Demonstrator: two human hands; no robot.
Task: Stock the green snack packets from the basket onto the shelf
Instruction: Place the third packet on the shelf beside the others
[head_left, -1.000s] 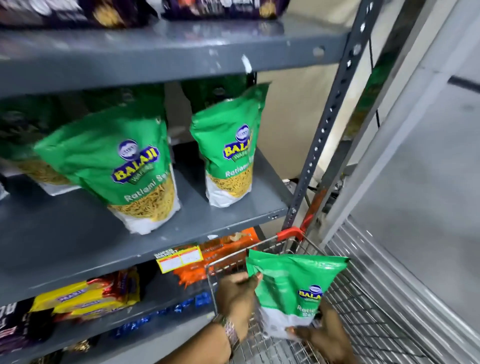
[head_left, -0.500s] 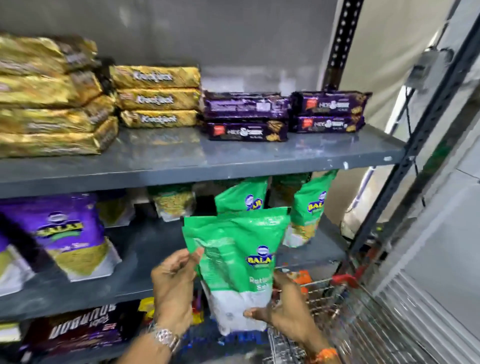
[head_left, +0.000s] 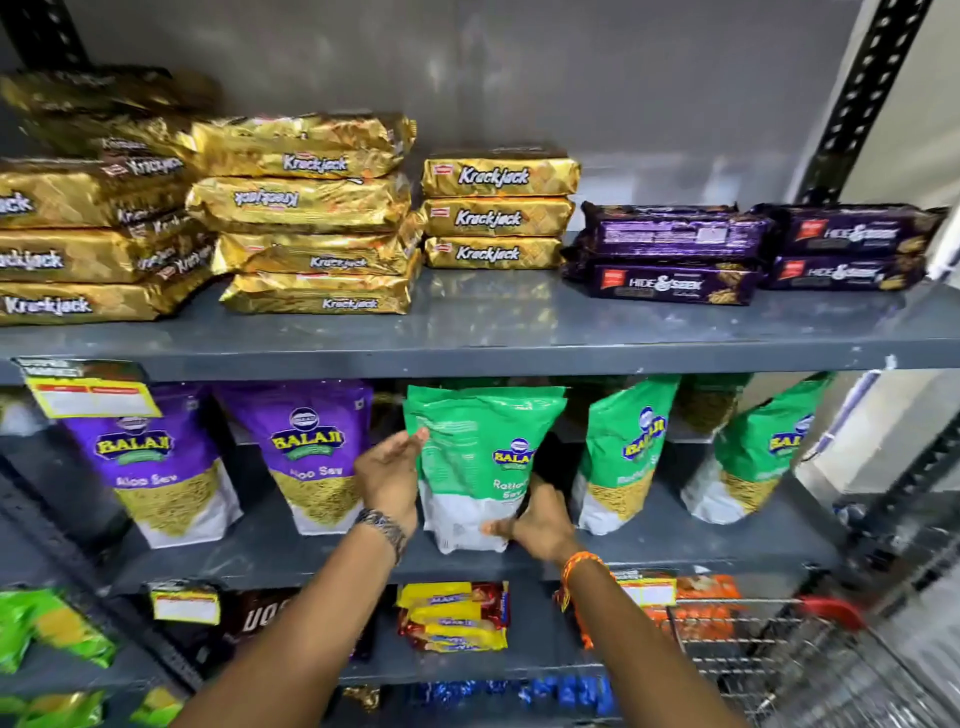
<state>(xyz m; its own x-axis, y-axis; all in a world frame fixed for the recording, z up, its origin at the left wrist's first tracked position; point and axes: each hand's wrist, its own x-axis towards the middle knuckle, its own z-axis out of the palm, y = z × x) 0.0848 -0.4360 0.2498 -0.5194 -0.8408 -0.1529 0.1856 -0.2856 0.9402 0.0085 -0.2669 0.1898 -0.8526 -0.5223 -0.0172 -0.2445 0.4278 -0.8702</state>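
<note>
A green Balaji snack packet (head_left: 480, 457) stands upright on the middle grey shelf (head_left: 311, 558), between the purple packets and two other green packets (head_left: 623, 457) (head_left: 753, 457). My left hand (head_left: 389, 478) holds its left edge with fingers along the side. My right hand (head_left: 537, 522) grips its lower right corner at the white base. The wire basket (head_left: 769, 654) with a red handle sits at the lower right; I cannot see whether it holds packets.
Two purple Balaji Aloo Sev packets (head_left: 306, 452) stand left of my hands. Gold Krackjack packs (head_left: 311, 213) and purple Hide & Seek packs (head_left: 670, 254) lie stacked on the shelf above. Yellow packs (head_left: 452, 616) lie below. A black upright post (head_left: 862, 98) frames the right side.
Both hands lifted the green packet out of the basket, up and leftward, and now hold it standing on the middle shelf. The view swung from the basket up to the shelves.
</note>
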